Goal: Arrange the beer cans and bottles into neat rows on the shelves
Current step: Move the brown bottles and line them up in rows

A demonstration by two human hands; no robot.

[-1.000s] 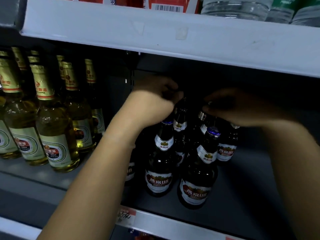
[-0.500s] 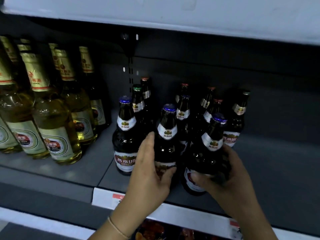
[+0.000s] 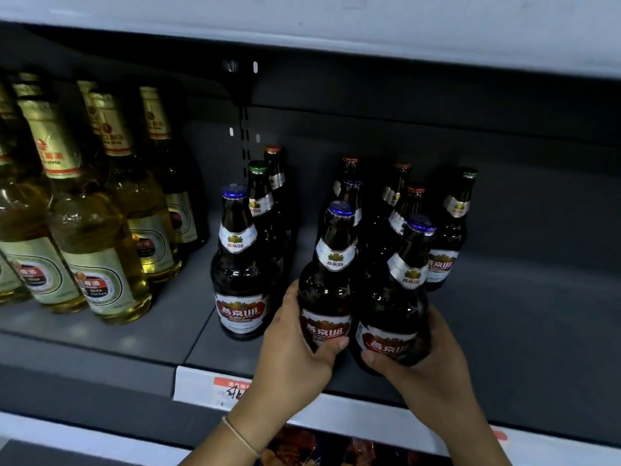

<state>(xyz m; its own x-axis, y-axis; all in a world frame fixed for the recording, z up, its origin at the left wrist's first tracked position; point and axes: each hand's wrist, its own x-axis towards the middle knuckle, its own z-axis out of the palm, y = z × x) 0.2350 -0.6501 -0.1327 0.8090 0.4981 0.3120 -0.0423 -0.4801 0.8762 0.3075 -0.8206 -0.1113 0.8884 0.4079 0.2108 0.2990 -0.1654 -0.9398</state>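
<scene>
— What do we see at the far left of the frame?

— We see pale golden bottles point(image 3: 100, 243) with gold foil necks and cream oval labels, standing in rows on the grey metal shelf point(image 3: 161, 327). The glass is clear and glossy, and the beer shows yellow through it.

— And toward the middle?

— We find dark brown bottles. One blue-capped bottle point(image 3: 239, 264) stands alone at lower centre, with a white neck label and a red and white body label. Behind it stand a green-capped bottle point(image 3: 260, 196) and a red-capped bottle point(image 3: 275, 169), touching or nearly so.

— What are our hands doing?

— Our left hand point(image 3: 295, 351) wraps around the lower body of a second blue-capped bottle, the middle front bottle point(image 3: 331, 280), thumb across its red label. Just right of it, our right hand point(image 3: 430, 364) curls around the right front bottle point(image 3: 400, 297), also blue-capped, thumb on the label. Both bottles stand upright near the shelf's front edge, side by side and touching.

— Further right?

— More dark bottles point(image 3: 450, 230) cluster behind, with red and green caps and silver neck bands. A white price strip point(image 3: 201, 385) with a red tag runs along the shelf's front edge at lower centre.
</scene>
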